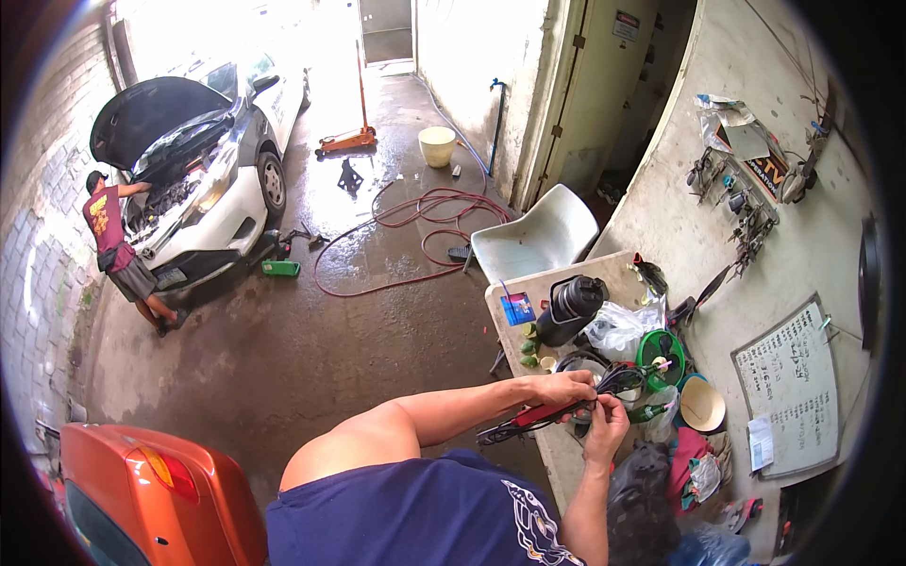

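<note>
Over the table (514, 297), a bundle of black cable (500, 433) with a red section is between my hands. My left hand (564, 387) wraps around its red and black part. Close beside it, my right hand (607, 430) pinches a thin part of the cable, with the fingertips nearly meeting those of the left. Black loops of the cable spread out past my fingers toward a green round container (651, 354). A green bottle (647, 413) lies just right of my right hand. What my palms cover is hidden.
The table also carries a black jug (572, 307), a white plastic bag (618, 328) and small green fruits (528, 347). Behind it is a white chair (533, 236). A red hose (434, 203) coils on the wet floor. At left, a person (113, 231) leans into a white car (222, 193); an orange car (160, 491) is nearer.
</note>
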`<move>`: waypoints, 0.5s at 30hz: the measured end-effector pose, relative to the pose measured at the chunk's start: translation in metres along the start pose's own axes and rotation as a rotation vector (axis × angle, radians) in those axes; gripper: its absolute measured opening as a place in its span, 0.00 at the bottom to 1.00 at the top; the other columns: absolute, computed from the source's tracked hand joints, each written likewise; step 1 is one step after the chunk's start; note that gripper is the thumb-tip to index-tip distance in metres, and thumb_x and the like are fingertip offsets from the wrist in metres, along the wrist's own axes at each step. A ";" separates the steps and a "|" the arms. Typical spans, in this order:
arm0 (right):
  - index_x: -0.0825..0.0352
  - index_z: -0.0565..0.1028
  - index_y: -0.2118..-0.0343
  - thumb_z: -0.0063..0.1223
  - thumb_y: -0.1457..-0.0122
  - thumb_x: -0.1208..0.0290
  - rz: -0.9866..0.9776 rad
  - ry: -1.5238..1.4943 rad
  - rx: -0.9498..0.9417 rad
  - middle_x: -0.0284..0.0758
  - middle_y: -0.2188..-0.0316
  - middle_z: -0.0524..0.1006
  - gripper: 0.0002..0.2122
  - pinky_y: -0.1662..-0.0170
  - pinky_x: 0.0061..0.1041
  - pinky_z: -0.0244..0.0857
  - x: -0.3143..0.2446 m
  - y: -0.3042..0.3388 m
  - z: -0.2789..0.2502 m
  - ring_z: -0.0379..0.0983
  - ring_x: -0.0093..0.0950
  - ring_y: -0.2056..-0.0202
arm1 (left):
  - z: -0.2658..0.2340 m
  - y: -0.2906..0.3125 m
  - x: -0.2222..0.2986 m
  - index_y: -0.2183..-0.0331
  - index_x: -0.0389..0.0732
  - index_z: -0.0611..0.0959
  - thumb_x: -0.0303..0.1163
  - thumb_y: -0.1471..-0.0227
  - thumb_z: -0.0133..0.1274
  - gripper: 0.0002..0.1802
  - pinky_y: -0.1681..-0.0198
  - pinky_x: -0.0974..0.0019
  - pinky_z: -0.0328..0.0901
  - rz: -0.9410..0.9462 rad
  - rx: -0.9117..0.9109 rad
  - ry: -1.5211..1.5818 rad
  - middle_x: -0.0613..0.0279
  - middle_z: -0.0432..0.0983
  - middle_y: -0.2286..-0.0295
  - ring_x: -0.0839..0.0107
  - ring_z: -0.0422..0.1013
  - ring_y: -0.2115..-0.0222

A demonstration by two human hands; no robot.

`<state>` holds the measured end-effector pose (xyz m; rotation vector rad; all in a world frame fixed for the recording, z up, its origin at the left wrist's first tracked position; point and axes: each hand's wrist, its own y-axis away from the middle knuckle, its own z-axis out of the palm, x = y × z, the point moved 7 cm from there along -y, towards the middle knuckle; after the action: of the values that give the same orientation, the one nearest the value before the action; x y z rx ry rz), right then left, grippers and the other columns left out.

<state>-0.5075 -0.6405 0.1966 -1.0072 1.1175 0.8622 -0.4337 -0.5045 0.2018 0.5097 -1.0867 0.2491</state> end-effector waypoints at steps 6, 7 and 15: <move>0.72 0.80 0.59 0.60 0.32 0.76 -0.027 0.045 -0.022 0.29 0.66 0.81 0.05 0.59 0.19 0.70 -0.004 -0.004 0.005 0.75 0.16 0.66 | -0.005 0.003 0.001 0.54 0.43 0.73 0.40 0.34 0.53 0.14 0.78 0.68 0.69 0.046 -0.018 0.028 0.64 0.75 0.71 0.75 0.72 0.79; 0.72 0.80 0.59 0.60 0.32 0.76 -0.025 0.042 -0.026 0.29 0.66 0.81 0.05 0.59 0.19 0.70 -0.006 -0.003 0.008 0.75 0.16 0.66 | -0.005 0.006 0.003 0.54 0.43 0.73 0.40 0.34 0.52 0.14 0.78 0.68 0.69 0.056 -0.012 0.008 0.64 0.75 0.72 0.75 0.72 0.79; 0.70 0.81 0.58 0.62 0.33 0.73 -0.170 0.269 0.037 0.31 0.63 0.82 0.07 0.57 0.23 0.72 -0.021 -0.009 0.005 0.76 0.19 0.63 | -0.002 -0.003 0.007 0.55 0.43 0.76 0.43 0.32 0.52 0.14 0.76 0.65 0.72 0.049 -0.074 0.098 0.61 0.77 0.69 0.71 0.76 0.75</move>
<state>-0.5025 -0.6402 0.2193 -1.1938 1.2474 0.5792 -0.4275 -0.5065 0.2062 0.4015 -1.0099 0.2733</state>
